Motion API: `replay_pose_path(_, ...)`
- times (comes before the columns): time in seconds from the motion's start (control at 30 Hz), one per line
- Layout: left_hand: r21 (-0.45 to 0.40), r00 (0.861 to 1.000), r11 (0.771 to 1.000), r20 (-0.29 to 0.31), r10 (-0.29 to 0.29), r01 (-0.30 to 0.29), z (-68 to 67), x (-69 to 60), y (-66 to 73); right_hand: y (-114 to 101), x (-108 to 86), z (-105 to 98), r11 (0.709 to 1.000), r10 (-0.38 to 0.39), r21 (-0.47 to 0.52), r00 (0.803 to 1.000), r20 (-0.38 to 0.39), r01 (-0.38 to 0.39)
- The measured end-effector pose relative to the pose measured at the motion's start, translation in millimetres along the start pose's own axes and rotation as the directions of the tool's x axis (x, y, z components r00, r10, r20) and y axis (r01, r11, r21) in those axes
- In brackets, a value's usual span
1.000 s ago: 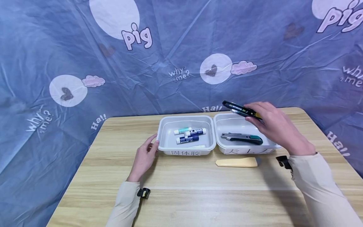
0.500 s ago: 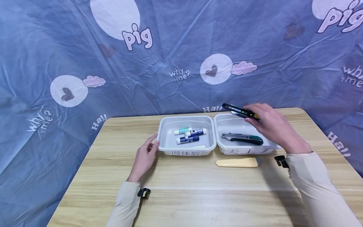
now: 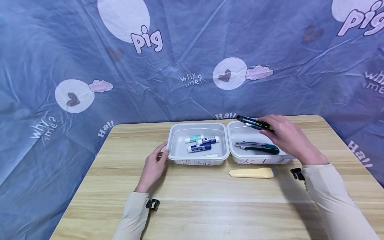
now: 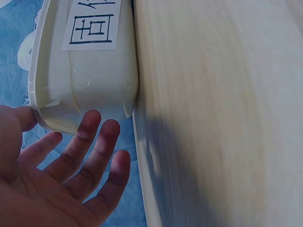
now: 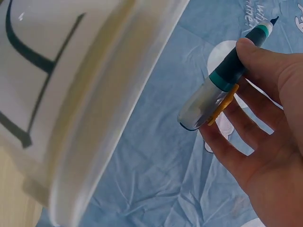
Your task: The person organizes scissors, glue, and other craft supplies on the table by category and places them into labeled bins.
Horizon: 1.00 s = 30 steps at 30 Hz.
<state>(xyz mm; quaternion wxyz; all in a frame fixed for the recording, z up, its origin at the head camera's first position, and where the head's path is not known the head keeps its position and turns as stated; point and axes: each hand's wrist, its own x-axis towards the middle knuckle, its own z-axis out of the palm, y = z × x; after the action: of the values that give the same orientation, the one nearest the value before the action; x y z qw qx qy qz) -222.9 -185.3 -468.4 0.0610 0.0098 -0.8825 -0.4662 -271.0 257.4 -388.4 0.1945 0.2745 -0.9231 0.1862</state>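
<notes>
My right hand [image 3: 289,138] grips a black utility knife [image 3: 253,122] above the back of the right white tray [image 3: 258,160]. In the right wrist view the thumb and fingers hold this utility knife [image 5: 227,71], which shows dark green, a pale end and a yellow part. Another utility knife [image 3: 258,147], with a green and black handle, lies inside that tray. My left hand [image 3: 153,170] touches the front left corner of the left white tray [image 3: 220,160]. In the left wrist view its thumb meets the rim of the tray [image 4: 94,71], the other fingers spread loosely below.
Several glue sticks [image 3: 199,147] lie in the left tray. A cream-coloured tapered object [image 3: 251,172] rests on the wooden table [image 3: 192,216] in front of the right tray. Both trays carry paper labels. A blue printed cloth [image 3: 168,93] hangs behind the table.
My right hand has sunk slightly toward the right tray with the utility knife, which lies a little lower than before. My left hand stays at the tray corner.
</notes>
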Motion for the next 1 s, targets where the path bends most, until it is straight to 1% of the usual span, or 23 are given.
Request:
replay_pose_path(0.33, -0.012, 1.0, 1.0, 0.004, -0.009, 0.01, 0.4, -1.2, -0.2, 8.5, -6.9, 9.3, 1.0, -0.009, 0.008, 1.0, 0.021, 0.009)
replay_pose_path(0.6, -0.017, 1.0, 1.0, 0.004, 0.001, -0.001, -0.7, -0.4, 0.3, 12.3, -11.9, 12.7, 0.999, 0.028, -0.018, 0.995, 0.091, -0.026)
replay_pose_path(0.7, -0.017, 1.0, 1.0, 0.004, 0.005, -0.005, -1.1, -0.5, 0.3, 14.2, -13.4, 14.0, 0.999, 0.037, -0.02, 0.994, 0.106, -0.036)
replay_pose_path(0.9, -0.014, 1.0, 1.0, 0.008, 0.003, -0.003, -1.0, -0.9, -0.1, 18.5, -14.9, 17.4, 1.0, 0.028, -0.011, 0.991, 0.128, -0.027)
replay_pose_path(1.0, -0.012, 1.0, 1.0, 0.007, 0.003, -0.003, -0.9, -0.9, -0.5, 21.3, -14.9, 20.8, 1.0, 0.004, 0.001, 0.991, 0.135, -0.004)
